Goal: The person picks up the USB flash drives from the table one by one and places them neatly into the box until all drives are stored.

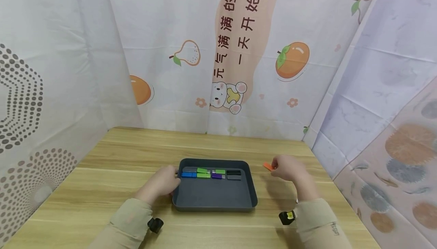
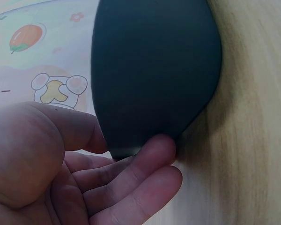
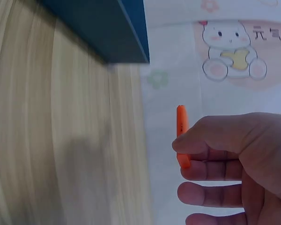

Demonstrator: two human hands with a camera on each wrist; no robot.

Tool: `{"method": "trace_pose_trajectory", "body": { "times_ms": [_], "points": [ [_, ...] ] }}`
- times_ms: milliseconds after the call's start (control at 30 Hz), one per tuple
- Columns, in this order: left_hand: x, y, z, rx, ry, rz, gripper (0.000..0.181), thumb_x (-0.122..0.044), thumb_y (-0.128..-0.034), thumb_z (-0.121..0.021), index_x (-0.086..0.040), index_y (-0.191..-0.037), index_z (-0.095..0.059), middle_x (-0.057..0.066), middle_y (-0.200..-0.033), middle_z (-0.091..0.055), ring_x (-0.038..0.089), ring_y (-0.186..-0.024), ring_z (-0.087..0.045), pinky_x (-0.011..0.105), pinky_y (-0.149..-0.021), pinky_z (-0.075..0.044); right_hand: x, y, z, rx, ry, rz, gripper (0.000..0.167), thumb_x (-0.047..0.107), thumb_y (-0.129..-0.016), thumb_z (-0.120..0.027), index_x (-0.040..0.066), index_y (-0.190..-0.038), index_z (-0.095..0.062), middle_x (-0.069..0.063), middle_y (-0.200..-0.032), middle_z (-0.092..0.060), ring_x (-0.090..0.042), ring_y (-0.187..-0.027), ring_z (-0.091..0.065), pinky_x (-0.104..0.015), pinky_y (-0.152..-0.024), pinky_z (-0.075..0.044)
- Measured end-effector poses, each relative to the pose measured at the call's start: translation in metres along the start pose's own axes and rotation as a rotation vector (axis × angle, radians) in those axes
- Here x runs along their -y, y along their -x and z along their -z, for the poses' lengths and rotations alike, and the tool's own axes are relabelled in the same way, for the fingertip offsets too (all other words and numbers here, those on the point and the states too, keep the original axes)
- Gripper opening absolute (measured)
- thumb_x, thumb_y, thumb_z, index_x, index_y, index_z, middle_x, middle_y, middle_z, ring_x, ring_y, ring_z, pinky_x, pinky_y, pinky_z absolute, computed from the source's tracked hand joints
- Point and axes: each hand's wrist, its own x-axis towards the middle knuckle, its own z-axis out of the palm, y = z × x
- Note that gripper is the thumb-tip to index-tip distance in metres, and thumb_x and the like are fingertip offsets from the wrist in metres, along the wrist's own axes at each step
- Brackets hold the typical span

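Note:
A dark grey tray point(image 1: 215, 207) lies on the wooden table. Along its far side sit several USB flash drives: a blue one point(image 1: 189, 174), green ones point(image 1: 203, 175), a purple one point(image 1: 217, 176), and black and grey ones point(image 1: 233, 177). My left hand point(image 1: 164, 180) grips the tray's left side, the thumb at the rim and the fingertips against the outer wall point(image 2: 154, 70). To the right of the tray, raised above the table, my right hand point(image 1: 286, 166) pinches a slim orange USB flash drive point(image 3: 181, 126) between thumb and index finger.
The wooden table point(image 1: 136, 146) reaches back to a printed curtain point(image 1: 164, 101), with more curtains at the left and right. A black wrist camera point(image 1: 155, 225) is strapped on the left arm, and another point(image 1: 287, 217) on the right arm.

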Motion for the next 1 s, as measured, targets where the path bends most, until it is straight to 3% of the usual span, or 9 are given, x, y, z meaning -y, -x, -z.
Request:
{"method": "trace_pose_trajectory", "body": {
  "times_ms": [333,567,1000],
  "points": [
    [-0.001,0.000,0.001,0.005,-0.001,0.005,0.038,-0.001,-0.0943,-0.056,0.011,-0.130,-0.061,0.009,-0.071,-0.062,0.020,-0.051,-0.062,0.031,-0.045,-0.053,0.049,-0.015,-0.001,-0.010,0.057,0.037,0.013,0.020,-0.080,-0.079,0.016,-0.087,-0.070,0.004,-0.079,-0.062,-0.018,-0.069,-0.055,-0.037,-0.059,-0.046],
    [0.000,-0.003,0.000,0.006,0.001,0.015,0.040,-0.002,-0.0945,-0.056,0.010,-0.132,-0.060,0.008,-0.070,-0.062,0.020,-0.051,-0.062,0.031,-0.044,-0.053,0.083,-0.024,-0.007,-0.021,0.088,0.125,0.014,0.023,-0.082,-0.081,0.015,-0.089,-0.072,0.005,-0.080,-0.063,-0.017,-0.069,-0.055,-0.038,-0.064,-0.049],
    [0.000,-0.003,0.001,0.004,0.000,0.013,0.042,-0.002,-0.0943,-0.056,0.010,-0.135,-0.059,0.008,-0.072,-0.062,0.020,-0.051,-0.062,0.031,-0.045,-0.053,0.138,-0.042,-0.029,0.004,0.099,0.279,0.010,0.025,-0.085,-0.078,0.021,-0.086,-0.070,0.008,-0.074,-0.058,-0.015,-0.067,-0.052,-0.034,-0.061,-0.046]
  ]
}}
